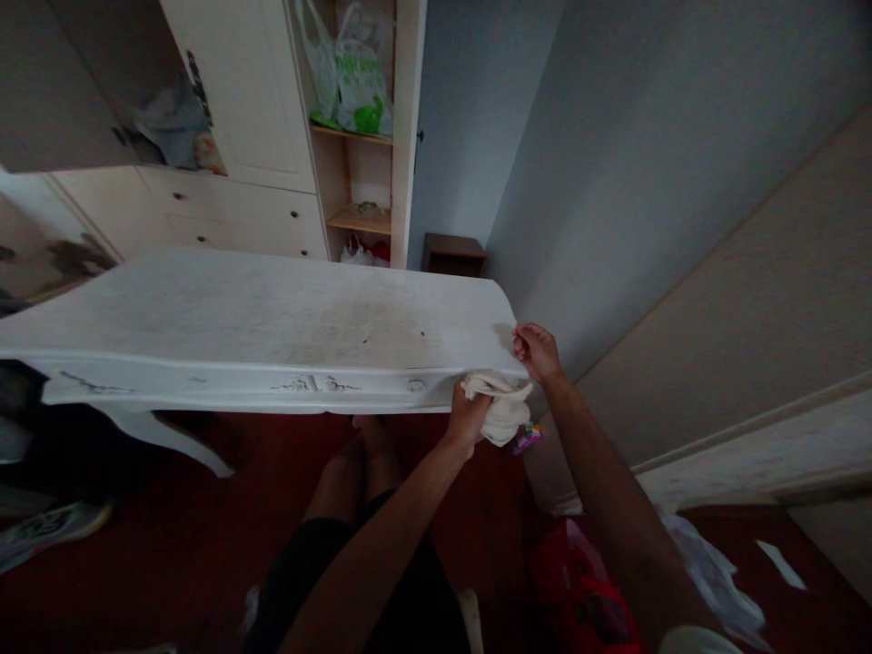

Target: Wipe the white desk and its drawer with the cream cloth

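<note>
Nearest the camera, at the bottom of the frame, two bare forearms reached up over black shorts and a dark red floor, with a red bag point(586, 590) and crumpled white plastic at the lower right. Just right of centre, the left hand point(467, 418) had its fingers clamped on a bunched cream cloth point(502, 411), pressed against the front edge of the white table point(259, 318) near its right end. Just beyond, the right hand point(538, 351) rested on the table's right corner, fingers curled together over the edge; whether it pinched a tip of the cloth could not be told. The tabletop stretched away to the left of the frame, smudged grey at its middle. Farther off, at the upper left, stood a cream wardrobe point(238, 109) with open shelves holding plastic bags point(358, 77), and a small dark stool point(453, 254) sat against the blue-grey wall.
</note>
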A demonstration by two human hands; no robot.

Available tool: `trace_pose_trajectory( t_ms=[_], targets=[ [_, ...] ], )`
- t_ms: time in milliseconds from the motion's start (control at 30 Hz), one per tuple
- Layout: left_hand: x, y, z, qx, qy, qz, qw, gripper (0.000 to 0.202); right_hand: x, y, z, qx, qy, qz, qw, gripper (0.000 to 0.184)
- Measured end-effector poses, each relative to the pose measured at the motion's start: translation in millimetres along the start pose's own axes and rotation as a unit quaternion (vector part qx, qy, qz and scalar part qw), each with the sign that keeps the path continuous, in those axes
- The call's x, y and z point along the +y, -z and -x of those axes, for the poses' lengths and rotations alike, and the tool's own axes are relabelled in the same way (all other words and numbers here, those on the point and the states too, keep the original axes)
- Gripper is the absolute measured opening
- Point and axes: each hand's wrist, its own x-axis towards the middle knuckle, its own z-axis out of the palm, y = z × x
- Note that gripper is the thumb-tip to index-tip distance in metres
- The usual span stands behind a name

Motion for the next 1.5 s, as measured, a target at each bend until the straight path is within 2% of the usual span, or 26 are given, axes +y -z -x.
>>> trace_pose_trajectory(
  t_ms=[67,167,200,267,333,400,467,533,567,600,667,767,867,933,1000,1067,1100,1133,1167,1233,1300,1367,1500],
  targets=[
    [27.0,7.7,8.0,-0.033,-0.010,0.018,0.999,0.032,-0.4,1.7,-0.2,0.004,0.000,-0.011,1.000,0.042],
    [75.3,25.7,13.9,0.011,-0.038,-0.002,0.999,0.041,-0.2,2.4,0.0,0.003,-0.001,-0.003,1.000,0.041],
    [93.3,33.7,11.4,0.004,-0.074,-0.030,0.997,0.041,-0.1,2.1,0.1,0.003,-0.001,0.001,1.000,0.040],
    [130.3,52.6,-2.6,0.025,-0.205,-0.112,0.972,0.040,-0.3,1.0,0.7,0.002,0.001,0.006,1.000,0.041],
    [163.6,74.7,-26.2,0.055,-0.341,-0.238,0.908,0.038,-0.8,-0.4,1.4,0.005,0.001,0.010,1.000,0.041],
    [187.3,98.9,-52.4,0.078,-0.393,-0.397,0.826,0.041,-1.5,-1.8,2.0,0.004,0.001,0.016,1.000,0.042],
    [198.1,122.8,-73.8,0.072,-0.367,-0.560,0.739,0.042,-2.1,-3.0,2.6,0.002,0.000,0.017,1.000,0.043],
    [197.0,143.6,-86.8,0.021,-0.299,-0.693,0.656,0.040,-2.6,-3.6,3.1,0.000,-0.002,0.017,1.000,0.043],
    [193.5,152.2,-90.3,-0.004,-0.269,-0.733,0.625,0.040,-2.7,-3.7,3.4,0.000,-0.004,0.017,1.000,0.043],
    [189.0,159.4,-92.3,-0.022,-0.250,-0.757,0.603,0.041,-2.8,-3.8,3.6,0.001,-0.005,0.019,1.000,0.043],
    [180.5,169.7,-93.8,-0.036,-0.244,-0.774,0.583,0.044,-3.0,-3.9,3.9,0.004,-0.005,0.026,1.000,0.042],
    [175.3,178.7,-96.6,-0.052,-0.257,-0.770,0.581,0.048,-3.1,-4.7,3.9,0.010,-0.005,0.041,0.999,0.042],
    [180.9,186.9,-102.0,-0.101,-0.256,-0.750,0.601,0.055,-3.3,-5.8,4.0,0.015,-0.009,0.046,0.999,0.045],
    [189.1,194.9,-103.6,-0.137,-0.249,-0.719,0.634,0.065,-3.5,-6.1,4.3,0.019,-0.008,0.047,0.999,0.046],
    [199.9,207.2,-102.0,-0.151,-0.234,-0.669,0.689,0.080,-3.7,-6.2,4.7,0.024,-0.006,0.046,0.999,0.047],
    [211.8,225.5,-97.4,-0.119,-0.222,-0.598,0.761,0.086,-3.6,-6.3,5.1,0.026,-0.006,0.046,0.999,0.048],
    [217.4,236.9,-94.5,-0.080,-0.218,-0.562,0.794,0.081,-3.4,-6.5,5.1,0.027,-0.007,0.046,0.999,0.048],
    [222.5,249.4,-91.5,-0.024,-0.215,-0.537,0.815,0.069,-3.2,-6.6,5.1,0.028,-0.007,0.047,0.999,0.048],
    [226.6,262.1,-88.6,0.042,-0.209,-0.526,0.823,0.054,-2.8,-6.9,5.0,0.028,-0.007,0.047,0.998,0.047],
    [231.6,285.2,-83.6,0.166,-0.192,-0.534,0.806,0.032,-1.9,-7.3,4.8,0.032,-0.008,0.050,0.998,0.046],
    [232.3,300.2,-80.6,0.235,-0.176,-0.555,0.779,0.026,-1.3,-7.8,4.7,0.037,-0.006,0.055,0.998,0.045],
    [230.7,304.9,-79.6,0.241,-0.169,-0.567,0.770,0.027,-0.8,-8.2,4.6,0.042,-0.004,0.062,0.997,0.044],
    [227.9,298.8,-79.5,0.235,-0.158,-0.591,0.756,0.028,0.7,-8.9,4.2,0.054,0.000,0.072,0.996,0.043]
  ],
)
